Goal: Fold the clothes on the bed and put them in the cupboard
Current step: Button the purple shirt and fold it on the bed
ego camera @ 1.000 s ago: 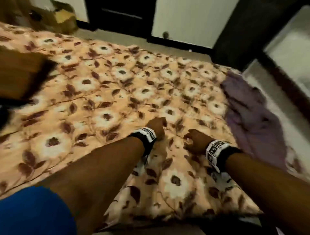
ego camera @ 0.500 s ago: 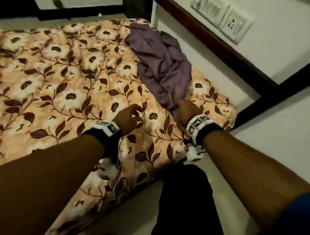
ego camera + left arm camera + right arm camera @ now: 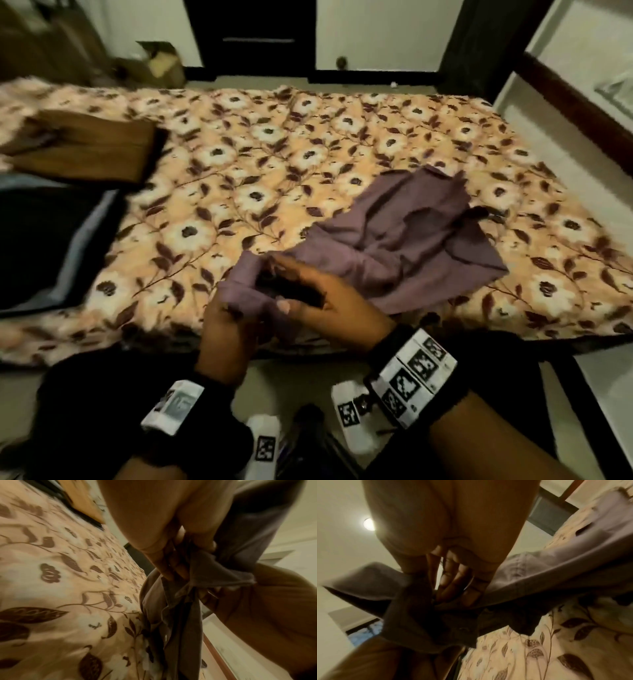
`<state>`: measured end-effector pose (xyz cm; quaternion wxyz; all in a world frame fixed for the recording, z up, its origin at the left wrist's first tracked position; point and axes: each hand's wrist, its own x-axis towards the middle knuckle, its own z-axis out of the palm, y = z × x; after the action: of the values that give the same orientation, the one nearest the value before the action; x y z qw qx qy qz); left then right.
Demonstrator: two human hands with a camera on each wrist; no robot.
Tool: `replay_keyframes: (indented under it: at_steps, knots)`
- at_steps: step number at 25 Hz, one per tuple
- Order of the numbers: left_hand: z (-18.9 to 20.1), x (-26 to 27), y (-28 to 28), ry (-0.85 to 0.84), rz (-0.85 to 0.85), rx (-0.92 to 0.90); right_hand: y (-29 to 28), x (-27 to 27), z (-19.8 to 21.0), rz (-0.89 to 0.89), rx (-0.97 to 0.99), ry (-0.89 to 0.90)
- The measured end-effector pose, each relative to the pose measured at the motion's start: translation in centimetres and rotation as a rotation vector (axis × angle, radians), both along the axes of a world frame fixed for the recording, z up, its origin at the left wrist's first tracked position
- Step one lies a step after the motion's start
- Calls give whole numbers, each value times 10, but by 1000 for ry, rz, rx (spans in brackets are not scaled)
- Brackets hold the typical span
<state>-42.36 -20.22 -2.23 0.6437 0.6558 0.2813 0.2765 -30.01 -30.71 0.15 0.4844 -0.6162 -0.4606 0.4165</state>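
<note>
A dim bedroom, seen from above by someone standing at the near edge of a bed (image 3: 260, 144) covered with a peach spread printed with white flowers and brown leaves; a dark door stands in the wall beyond the bed's far side. Toward the bed's left end lies a folded brown garment (image 3: 85, 150), and just nearer than it a dark folded garment with a pale edge (image 3: 51, 243). At the middle of the bed's near edge, the left hand (image 3: 226, 325) bunches a corner of a purple shirt (image 3: 404, 240), fingers curled round the cloth. Just to its right, touching it, the right hand (image 3: 329, 301) pinches the same end between thumb and fingers. The wrist views show both sets of fingers buried in gathered folds, with a small button visible on the fabric. The rest of the shirt trails away crumpled across the bed's right half. The cloth looks thin, light and limp, so it should drape and crease freely. It will likely handle best held by a firm seam, such as the collar or shoulders, then shaken flat before folding.
</note>
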Motion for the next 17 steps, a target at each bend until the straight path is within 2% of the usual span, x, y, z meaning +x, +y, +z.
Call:
replay_keyframes:
  at_steps: [2, 4, 6, 10, 12, 14, 16, 17]
  knots:
    - [-3, -21, -7, -95, 166, -30, 2, -32, -4, 12, 22, 55]
    - [-9, -28, -8, -156, 259, -186, 1, -44, -10, -163, 93, -17]
    - [-10, -30, -6, -127, 268, -278, 1, -42, -10, -368, 158, -27]
    - [-24, -37, 14, -33, 328, -134, -3, -19, 12, -525, 158, -132]
    - [-31, -41, 26, -32, 307, -144, -8, -2, 25, -566, 148, -43]
    - [-30, -42, 34, -13, 214, -147, -14, 20, 39, -602, 94, 53]
    - [-16, -41, 39, 39, 145, -51, -22, 43, 59, -586, -55, 31]
    - [-6, -41, 40, 54, 117, 2, -27, 51, 68, -545, -147, -56]
